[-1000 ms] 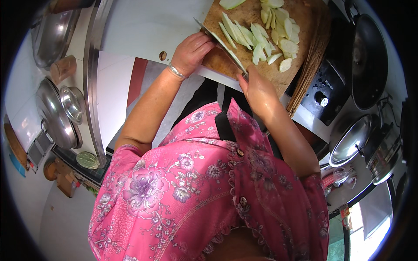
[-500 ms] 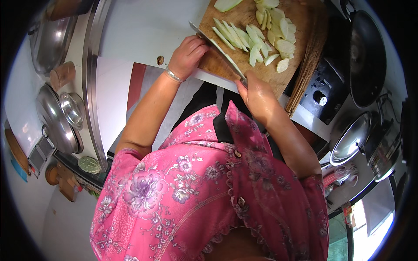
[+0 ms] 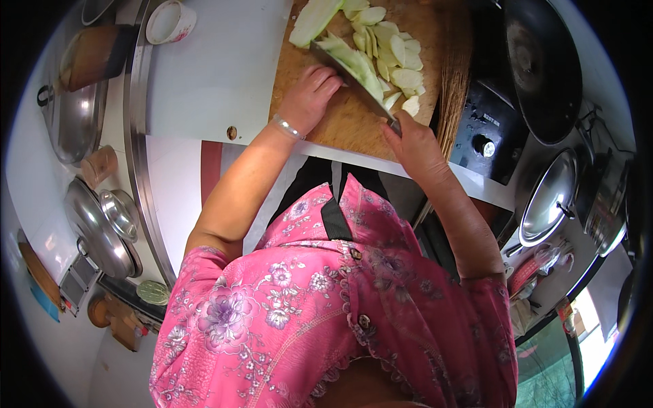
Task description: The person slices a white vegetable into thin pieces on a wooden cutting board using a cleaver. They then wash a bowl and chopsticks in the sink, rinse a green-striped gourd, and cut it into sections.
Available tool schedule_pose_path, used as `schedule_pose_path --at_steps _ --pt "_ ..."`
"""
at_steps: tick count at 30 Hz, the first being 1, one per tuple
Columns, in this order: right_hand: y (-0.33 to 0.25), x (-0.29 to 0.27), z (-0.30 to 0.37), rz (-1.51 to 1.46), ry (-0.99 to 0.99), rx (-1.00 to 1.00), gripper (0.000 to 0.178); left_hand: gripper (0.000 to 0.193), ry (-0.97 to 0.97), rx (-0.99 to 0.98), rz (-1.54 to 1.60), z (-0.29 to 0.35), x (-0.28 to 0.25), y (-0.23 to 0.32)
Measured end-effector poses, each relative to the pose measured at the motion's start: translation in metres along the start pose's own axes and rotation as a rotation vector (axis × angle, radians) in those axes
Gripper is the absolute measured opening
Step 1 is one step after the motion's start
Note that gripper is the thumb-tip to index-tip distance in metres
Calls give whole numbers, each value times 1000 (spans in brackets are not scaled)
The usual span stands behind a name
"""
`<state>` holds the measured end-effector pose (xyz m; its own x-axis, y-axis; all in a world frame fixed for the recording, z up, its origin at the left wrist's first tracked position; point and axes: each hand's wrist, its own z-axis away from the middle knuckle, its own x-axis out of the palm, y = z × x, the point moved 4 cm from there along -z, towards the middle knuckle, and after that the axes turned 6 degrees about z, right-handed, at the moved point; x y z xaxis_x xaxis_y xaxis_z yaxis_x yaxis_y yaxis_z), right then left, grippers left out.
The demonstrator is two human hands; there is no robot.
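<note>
My right hand (image 3: 416, 146) grips the handle of a kitchen knife (image 3: 355, 85), whose broad blade slants to the far left over the wooden cutting board (image 3: 347, 129). My left hand (image 3: 313, 98) is at the near side of the blade, fingers curled together; whether anything is pinched in them is hidden. Against the blade's far side lie pale green vegetable strips (image 3: 343, 51), partly covered by it. Beyond them is a spread of thin vegetable slices (image 3: 401, 51). A larger pale green piece (image 3: 314, 22) lies at the board's far left.
A white bowl (image 3: 170, 24) stands at the far left of the white worktop (image 3: 211, 81). To the right are a bundle of straw-like stalks (image 3: 454, 88), a black stove (image 3: 493, 129), a black wok (image 3: 544, 68) and a metal pan (image 3: 549, 197). Metal lids (image 3: 98, 228) are on the left.
The knife and both hands have moved farther over the board, and the blade now meets the strips, which lay apart from it before. The whole view has also shifted.
</note>
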<state>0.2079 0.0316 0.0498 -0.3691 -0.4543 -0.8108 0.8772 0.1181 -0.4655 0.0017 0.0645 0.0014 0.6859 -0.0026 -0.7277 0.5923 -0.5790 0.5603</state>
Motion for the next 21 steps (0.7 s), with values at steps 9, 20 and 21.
schedule_pose_path --at_steps 9,20,21 --pt "4 -35 14 -35 245 -62 27 30 157 -81 121 -21 -9 14" --pt "6 -52 26 171 358 -187 35 45 -186 5 -34 -81 -45 93" --pt "8 -53 25 180 367 -203 36 46 -260 41 -36 -85 -32 98"
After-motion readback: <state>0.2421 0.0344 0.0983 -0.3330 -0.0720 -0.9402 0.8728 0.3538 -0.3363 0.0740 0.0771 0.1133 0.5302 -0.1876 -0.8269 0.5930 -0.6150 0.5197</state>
